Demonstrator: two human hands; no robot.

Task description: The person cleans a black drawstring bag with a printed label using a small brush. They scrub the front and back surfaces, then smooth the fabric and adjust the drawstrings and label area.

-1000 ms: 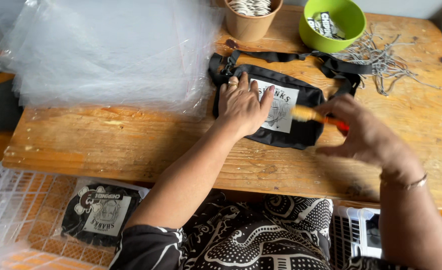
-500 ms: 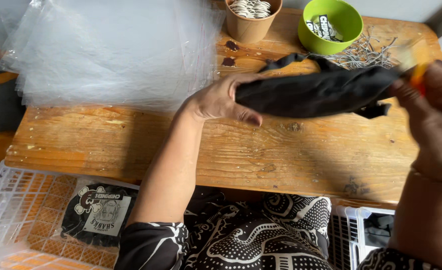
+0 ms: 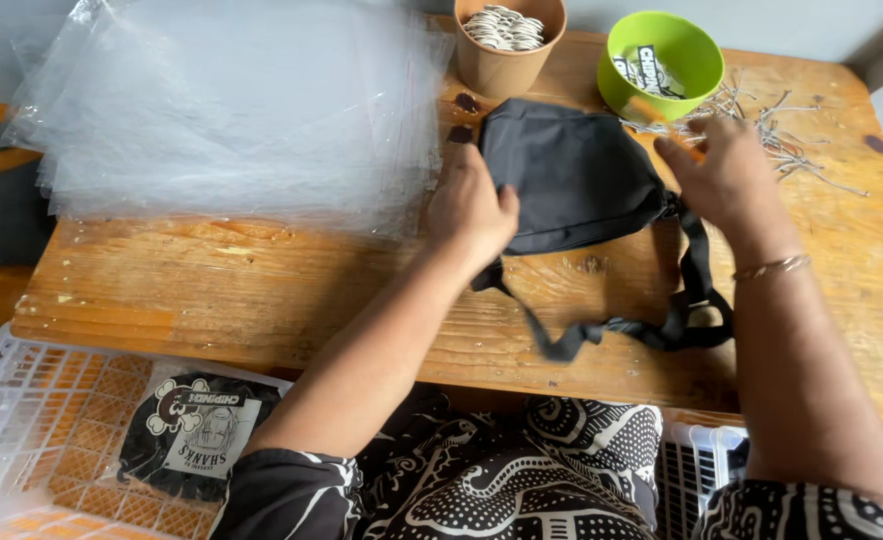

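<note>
**Bag turned plain side up, laid flat on table**

Since 0.5 s ago the black bag (image 3: 572,175) has come down from mid-air onto the table (image 3: 262,290), printed side now hidden. Clear plastic sleeves (image 3: 232,110) are stacked at far left, prob. kept within reach. Strap (image 3: 652,325) trails toward the near edge. Left hand (image 3: 472,205) presses the bag's left edge, fingers curled onto the fabric, holding it steady. Right hand (image 3: 722,175) rests at the bag's right corner by the strap root; grip state cannot be told, an orange object pokes out beyond it. Brown cup (image 3: 507,60) and green bowl (image 3: 662,60) sit behind. Crate (image 3: 52,430) below holds a packed bag.
</note>
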